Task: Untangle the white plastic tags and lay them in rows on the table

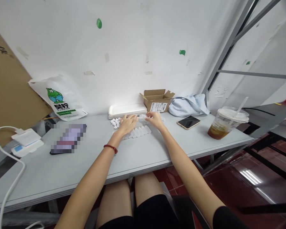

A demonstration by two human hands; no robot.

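My left hand (128,124) reaches over a row of small translucent plastic bottles (139,131) lying on the table, its fingers bent toward the right. Close to it my right hand (155,120) pinches a small clear plastic piece (143,117), too small to make out exactly. The left fingertips come up to the other end of this piece; what they grip is partly hidden. A heap of small white caps (115,122) lies just left of my left hand. Some bottles are covered by that hand.
Behind my hands sit white foam trays (126,110) and an open cardboard box (157,101). To the right are a light blue cloth bag (189,105), a phone (188,122) and a lidded drink cup (225,124). Leftward are another phone (69,140), a white bag (62,98) and a cabled charger (27,141).
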